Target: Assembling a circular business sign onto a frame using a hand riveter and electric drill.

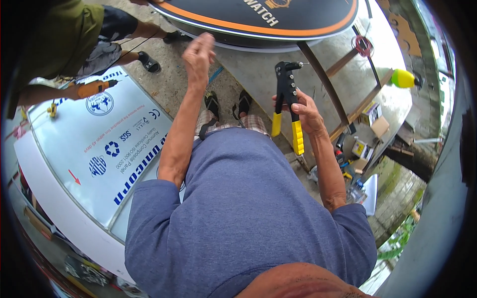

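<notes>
My right hand (pixel 309 113) is wrapped round one handle of a hand riveter (pixel 287 89) with a black body and yellow grips. The riveter's nose points to the right, and a thin pin sticks out of it. Raised below the near edge of a round sign (pixel 223 22), my left hand (pixel 198 57) has its fingers stretched upward and slightly blurred; I see nothing in it. The sign has a black face, an orange ring and white lettering, and it lies on a grey sheet-topped work surface (pixel 248 69).
At left, another person's hand holds an orange drill (pixel 94 88) above a film-covered panel (pixel 134 124) with a white curved rim. A coil of red wire (pixel 364 45), a yellow-green rounded object (pixel 402 78) and small boxes (pixel 370 113) lie at right. Tools (pixel 348 169) lie below.
</notes>
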{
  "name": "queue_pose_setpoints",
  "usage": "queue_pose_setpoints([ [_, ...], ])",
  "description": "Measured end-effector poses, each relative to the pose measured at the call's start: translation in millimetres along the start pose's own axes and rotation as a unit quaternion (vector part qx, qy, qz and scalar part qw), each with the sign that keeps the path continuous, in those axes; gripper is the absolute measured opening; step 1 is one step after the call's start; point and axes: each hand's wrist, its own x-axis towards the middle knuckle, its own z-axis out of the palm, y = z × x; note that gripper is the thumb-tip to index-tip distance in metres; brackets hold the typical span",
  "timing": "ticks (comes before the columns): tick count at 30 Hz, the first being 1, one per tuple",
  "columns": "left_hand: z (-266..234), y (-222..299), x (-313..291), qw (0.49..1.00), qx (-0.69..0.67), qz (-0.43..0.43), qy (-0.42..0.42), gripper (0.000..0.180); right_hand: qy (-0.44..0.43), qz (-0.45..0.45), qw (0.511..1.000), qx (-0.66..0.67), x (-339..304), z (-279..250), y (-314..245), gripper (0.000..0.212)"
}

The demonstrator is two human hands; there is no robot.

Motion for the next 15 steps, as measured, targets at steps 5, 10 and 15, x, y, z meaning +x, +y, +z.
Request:
queue_pose_setpoints([
  [5,-2.6,3.5,-66.1,0.864,-0.231,-0.150,-0.422,0.095,-0.201,0.069,0.965,0.154,64.2,36.4,-3.7,0.082],
  [10,-22.4,8.6,-68.5,0.881,-0.353,-0.109,-0.296,0.092,-0.331,0.159,0.897,0.245,122.9,79.4,20.3,0.077],
  [15,-50.2,5.2,-60.9,0.874,-0.436,-0.092,-0.193,0.056,-0.347,0.217,0.885,0.221,152.6,121.2,31.3,0.071],
])
